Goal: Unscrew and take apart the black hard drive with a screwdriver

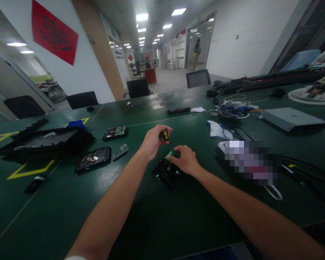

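In the middle of the head view, my left hand [153, 140] is raised over the table with its fingers curled round a black-and-yellow tool handle [165, 135]. The rest of that tool is hidden, so its kind is unclear. Closer to me, my right hand [187, 159] pinches a bright green piece [173, 154] at the upper edge of a black hard drive [166, 173]. The drive lies flat on the green table, tilted to the view, partly covered by my right fingers. I cannot make out whether the green piece is attached to it.
To the left lie two other drives [92, 159] [115, 133], a small circuit board [121, 151] and a black tray [48, 141]. On the right are a bowl of cables [234, 109], a grey metal box [294, 118] and a blurred-out object [250, 160]. A screwdriver-like tool [178, 110] lies behind.
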`<state>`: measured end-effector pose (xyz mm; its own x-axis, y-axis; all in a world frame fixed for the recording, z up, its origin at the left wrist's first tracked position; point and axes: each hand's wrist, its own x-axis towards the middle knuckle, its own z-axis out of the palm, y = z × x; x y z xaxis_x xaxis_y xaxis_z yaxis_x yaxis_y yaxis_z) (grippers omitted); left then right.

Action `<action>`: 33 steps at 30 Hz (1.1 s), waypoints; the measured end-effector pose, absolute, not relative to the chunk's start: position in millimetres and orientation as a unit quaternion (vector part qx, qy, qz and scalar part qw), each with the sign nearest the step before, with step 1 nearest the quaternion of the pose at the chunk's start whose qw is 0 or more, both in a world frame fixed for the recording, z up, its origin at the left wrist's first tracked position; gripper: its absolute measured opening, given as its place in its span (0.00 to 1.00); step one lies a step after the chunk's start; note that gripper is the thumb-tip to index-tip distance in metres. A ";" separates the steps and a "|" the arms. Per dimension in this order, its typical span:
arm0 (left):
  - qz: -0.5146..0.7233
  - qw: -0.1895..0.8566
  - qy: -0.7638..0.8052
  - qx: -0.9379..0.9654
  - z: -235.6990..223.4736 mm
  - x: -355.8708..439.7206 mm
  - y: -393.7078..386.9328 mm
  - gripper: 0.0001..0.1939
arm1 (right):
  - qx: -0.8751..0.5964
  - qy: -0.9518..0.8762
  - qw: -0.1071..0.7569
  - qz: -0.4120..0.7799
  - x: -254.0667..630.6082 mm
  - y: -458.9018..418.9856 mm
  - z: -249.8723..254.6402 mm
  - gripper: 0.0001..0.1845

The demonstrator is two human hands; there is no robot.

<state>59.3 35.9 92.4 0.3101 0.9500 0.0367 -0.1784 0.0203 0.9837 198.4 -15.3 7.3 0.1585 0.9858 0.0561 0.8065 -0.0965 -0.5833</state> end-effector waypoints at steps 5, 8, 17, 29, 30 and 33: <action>0.436 0.651 0.359 0.508 92.0 62.3 32.7 0.10 | -0.719 -0.627 0.243 0.176 198.6 -15.9 9.5 0.19; 0.448 0.631 0.365 0.518 90.2 62.3 35.4 0.09 | -0.718 -0.626 0.247 0.177 198.4 -15.7 9.7 0.18; 0.443 0.571 0.377 0.580 94.5 61.0 31.4 0.12 | -0.713 -0.629 0.251 0.182 199.4 -15.0 7.1 0.19; 0.468 0.564 0.362 0.576 95.0 61.9 30.8 0.10 | -0.715 -0.628 0.255 0.171 199.0 -13.7 3.8 0.19; 0.463 0.564 0.361 0.582 95.6 61.6 30.1 0.10 | -0.715 -0.628 0.256 0.171 199.1 -13.8 3.6 0.19; 0.442 0.592 0.355 0.574 96.7 61.4 27.8 0.11 | -0.714 -0.628 0.259 0.169 199.2 -14.1 3.6 0.19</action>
<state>61.4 27.8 96.7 0.3581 0.9296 0.0875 -0.1159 -0.0487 0.9921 199.2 -14.1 3.6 0.1541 0.9846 0.0831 0.8094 -0.0775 -0.5822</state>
